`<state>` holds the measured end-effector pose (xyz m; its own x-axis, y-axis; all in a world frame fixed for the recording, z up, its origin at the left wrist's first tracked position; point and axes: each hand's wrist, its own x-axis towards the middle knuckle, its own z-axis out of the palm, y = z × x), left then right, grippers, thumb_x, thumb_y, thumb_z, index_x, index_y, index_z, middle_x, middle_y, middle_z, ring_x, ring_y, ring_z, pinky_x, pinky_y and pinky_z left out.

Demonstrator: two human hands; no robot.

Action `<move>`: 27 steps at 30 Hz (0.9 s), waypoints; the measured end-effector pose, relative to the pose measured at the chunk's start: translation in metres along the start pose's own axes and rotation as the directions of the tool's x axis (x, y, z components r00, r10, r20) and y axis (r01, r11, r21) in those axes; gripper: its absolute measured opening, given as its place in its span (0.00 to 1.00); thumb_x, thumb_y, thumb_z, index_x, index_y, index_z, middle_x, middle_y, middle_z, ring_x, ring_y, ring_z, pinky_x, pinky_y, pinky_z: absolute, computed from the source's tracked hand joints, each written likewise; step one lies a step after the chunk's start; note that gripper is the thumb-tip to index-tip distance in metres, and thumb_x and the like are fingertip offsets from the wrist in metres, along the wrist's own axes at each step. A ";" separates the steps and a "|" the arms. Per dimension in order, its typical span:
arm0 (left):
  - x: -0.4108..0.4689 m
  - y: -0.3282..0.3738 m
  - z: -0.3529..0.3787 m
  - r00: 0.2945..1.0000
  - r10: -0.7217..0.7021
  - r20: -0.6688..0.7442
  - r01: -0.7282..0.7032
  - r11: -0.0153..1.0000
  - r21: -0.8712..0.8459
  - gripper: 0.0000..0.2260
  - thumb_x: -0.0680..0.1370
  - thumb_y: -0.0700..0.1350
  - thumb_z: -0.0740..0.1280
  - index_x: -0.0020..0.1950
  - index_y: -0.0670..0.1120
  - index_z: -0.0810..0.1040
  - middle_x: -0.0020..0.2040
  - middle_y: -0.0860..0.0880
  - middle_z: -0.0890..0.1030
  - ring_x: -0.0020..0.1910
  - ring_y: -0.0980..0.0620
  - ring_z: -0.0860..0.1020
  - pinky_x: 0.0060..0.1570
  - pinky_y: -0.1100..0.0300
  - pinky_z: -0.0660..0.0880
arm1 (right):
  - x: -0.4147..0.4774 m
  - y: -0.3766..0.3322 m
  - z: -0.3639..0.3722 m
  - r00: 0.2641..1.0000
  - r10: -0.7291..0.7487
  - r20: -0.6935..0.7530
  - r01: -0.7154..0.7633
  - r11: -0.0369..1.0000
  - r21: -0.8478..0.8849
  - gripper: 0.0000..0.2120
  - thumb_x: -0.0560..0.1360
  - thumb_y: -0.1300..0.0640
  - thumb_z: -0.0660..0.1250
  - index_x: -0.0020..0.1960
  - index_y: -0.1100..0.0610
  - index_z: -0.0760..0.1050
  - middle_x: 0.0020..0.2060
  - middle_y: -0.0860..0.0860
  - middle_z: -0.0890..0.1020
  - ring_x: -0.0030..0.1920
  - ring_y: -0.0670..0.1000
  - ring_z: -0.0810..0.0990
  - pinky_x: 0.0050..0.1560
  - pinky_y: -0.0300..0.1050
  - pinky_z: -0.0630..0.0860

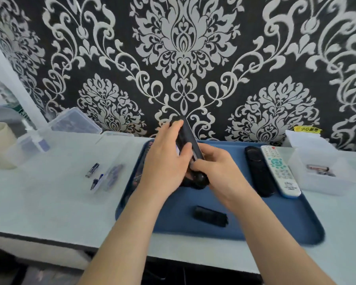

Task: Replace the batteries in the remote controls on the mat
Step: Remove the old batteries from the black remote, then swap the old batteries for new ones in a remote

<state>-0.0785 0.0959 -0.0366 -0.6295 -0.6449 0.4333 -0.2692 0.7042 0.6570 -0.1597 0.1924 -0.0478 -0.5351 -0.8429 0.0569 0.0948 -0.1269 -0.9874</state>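
— Holding what, those hands?
— One black remote, raised over the middle of the mat and tilted, its top end toward the far wall. The left hand wraps its fingers round the upper half. The right hand grips the lower end, fingers curled about it.
— Both clamped, then?
— Both clamped on that remote. Whether batteries sit inside I cannot tell, because the hands cover that part.
— And the cover?
— A black cover lies flat on the near part of the mat, nearer than the hands and apart from everything else.
— Other remotes?
— Two lie side by side at the mat's right. The second black remote is on the left and the white remote, with green buttons, is just right of it.
— Batteries?
— Two batteries lie loose on the table, left of the mat. They are beside the left box, a clear one holding more. The right box, also clear, stands right of the mat with a few inside.
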 end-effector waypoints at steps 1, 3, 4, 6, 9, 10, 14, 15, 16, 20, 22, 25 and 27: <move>0.002 0.003 0.008 1.000 -0.005 0.013 0.006 0.997 -0.077 0.23 0.78 0.45 0.65 0.73 0.52 0.66 0.72 0.53 0.67 0.70 0.53 0.68 0.67 0.58 0.67 | -0.004 -0.003 -0.009 1.000 0.000 0.001 0.000 1.000 -0.013 0.17 0.73 0.75 0.58 0.55 0.64 0.79 0.39 0.62 0.80 0.38 0.52 0.76 0.38 0.42 0.75; 0.005 0.011 0.020 1.000 -0.005 0.010 0.007 0.974 -0.226 0.22 0.77 0.44 0.67 0.70 0.53 0.69 0.71 0.54 0.68 0.67 0.52 0.71 0.63 0.60 0.71 | -0.009 -0.009 -0.023 0.999 0.035 0.009 -0.035 0.999 0.013 0.20 0.74 0.74 0.58 0.59 0.58 0.79 0.48 0.62 0.82 0.42 0.50 0.79 0.41 0.44 0.79; 0.007 0.021 0.030 1.000 0.008 0.005 -0.007 0.963 -0.270 0.22 0.76 0.44 0.68 0.68 0.54 0.71 0.69 0.55 0.70 0.64 0.53 0.74 0.61 0.60 0.73 | -0.015 -0.013 -0.036 0.999 0.038 -0.013 -0.038 0.999 0.009 0.21 0.75 0.72 0.59 0.61 0.55 0.78 0.49 0.57 0.84 0.44 0.49 0.82 0.44 0.45 0.80; 0.008 0.037 0.044 1.000 0.016 -0.026 -0.023 0.953 -0.302 0.19 0.74 0.44 0.70 0.63 0.55 0.74 0.62 0.57 0.74 0.54 0.57 0.78 0.55 0.58 0.76 | -0.022 -0.018 -0.051 0.996 -0.005 -0.084 -0.003 0.996 -0.092 0.20 0.76 0.69 0.61 0.60 0.50 0.78 0.46 0.51 0.84 0.44 0.47 0.83 0.42 0.42 0.79; 0.005 0.063 0.066 0.999 0.031 0.015 -0.024 0.942 -0.336 0.11 0.74 0.42 0.69 0.54 0.54 0.75 0.48 0.57 0.78 0.42 0.61 0.77 0.47 0.64 0.74 | -0.030 -0.024 -0.077 0.929 -0.213 -0.303 0.094 0.926 -0.365 0.14 0.75 0.67 0.66 0.54 0.50 0.79 0.39 0.56 0.82 0.36 0.46 0.76 0.37 0.37 0.73; 0.002 0.075 0.077 0.996 0.060 0.066 -0.034 0.942 -0.335 0.10 0.75 0.42 0.69 0.52 0.54 0.75 0.44 0.57 0.78 0.41 0.61 0.76 0.46 0.65 0.74 | -0.035 -0.027 -0.091 0.879 -0.306 -0.366 0.119 0.884 -0.453 0.12 0.75 0.66 0.66 0.50 0.50 0.79 0.36 0.55 0.81 0.34 0.46 0.74 0.35 0.36 0.71; -0.013 0.103 0.107 0.940 0.252 0.229 -0.216 0.961 -0.174 0.08 0.76 0.41 0.65 0.50 0.52 0.80 0.46 0.55 0.81 0.45 0.57 0.77 0.48 0.59 0.74 | -0.049 -0.036 -0.136 0.722 -0.451 -0.525 0.002 0.760 -0.650 0.12 0.77 0.60 0.63 0.36 0.50 0.70 0.25 0.42 0.74 0.28 0.43 0.70 0.29 0.34 0.64; -0.016 0.109 0.114 0.922 0.290 0.257 -0.260 0.955 -0.145 0.08 0.76 0.41 0.65 0.51 0.51 0.81 0.48 0.54 0.81 0.48 0.55 0.76 0.49 0.59 0.74 | -0.054 -0.038 -0.147 0.699 -0.444 -0.561 -0.047 0.754 -0.655 0.11 0.77 0.58 0.62 0.36 0.51 0.69 0.25 0.42 0.74 0.29 0.44 0.71 0.30 0.35 0.65; -0.017 0.119 0.123 0.904 0.318 0.286 -0.293 0.947 -0.130 0.09 0.77 0.41 0.64 0.52 0.49 0.81 0.49 0.54 0.81 0.50 0.54 0.76 0.50 0.61 0.72 | -0.060 -0.040 -0.162 0.669 -0.431 -0.606 -0.090 0.762 -0.642 0.10 0.77 0.56 0.62 0.37 0.52 0.71 0.27 0.44 0.76 0.31 0.45 0.73 0.33 0.41 0.68; -0.005 0.141 0.145 0.870 0.290 0.399 -0.279 0.956 -0.086 0.12 0.79 0.41 0.61 0.56 0.49 0.83 0.54 0.52 0.83 0.52 0.53 0.78 0.54 0.59 0.73 | -0.072 -0.040 -0.199 0.577 -0.368 -0.729 -0.190 0.808 -0.558 0.10 0.77 0.55 0.60 0.39 0.59 0.70 0.29 0.50 0.74 0.34 0.53 0.72 0.38 0.51 0.68; 0.007 0.150 0.158 0.841 0.277 0.465 -0.303 0.953 -0.021 0.13 0.79 0.40 0.61 0.55 0.50 0.83 0.54 0.51 0.83 0.53 0.52 0.79 0.55 0.59 0.73 | -0.078 -0.037 -0.215 0.559 -0.298 -0.774 -0.218 0.848 -0.484 0.11 0.77 0.56 0.60 0.38 0.59 0.68 0.29 0.51 0.72 0.33 0.54 0.69 0.37 0.50 0.67; 0.028 0.162 0.176 0.783 0.277 0.557 -0.388 0.917 0.090 0.12 0.78 0.40 0.62 0.55 0.50 0.83 0.54 0.52 0.83 0.54 0.52 0.79 0.56 0.57 0.74 | -0.081 -0.031 -0.231 0.579 -0.165 -0.798 -0.254 0.894 -0.369 0.09 0.76 0.58 0.61 0.40 0.62 0.71 0.30 0.52 0.72 0.33 0.54 0.69 0.36 0.48 0.67; 0.039 0.165 0.183 0.730 0.274 0.626 -0.473 0.864 0.174 0.12 0.76 0.38 0.64 0.53 0.51 0.84 0.53 0.51 0.83 0.53 0.50 0.79 0.54 0.56 0.76 | -0.082 -0.029 -0.233 0.605 -0.130 -0.786 -0.274 0.892 -0.359 0.07 0.75 0.61 0.61 0.42 0.64 0.72 0.30 0.53 0.72 0.32 0.55 0.69 0.34 0.46 0.65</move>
<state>-0.2806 0.2411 -0.0239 -0.9897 -0.0922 0.1098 -0.0616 0.9649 0.2552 -0.3143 0.3871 -0.0586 -0.9955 -0.0827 0.0465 -0.0697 0.3057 -0.9496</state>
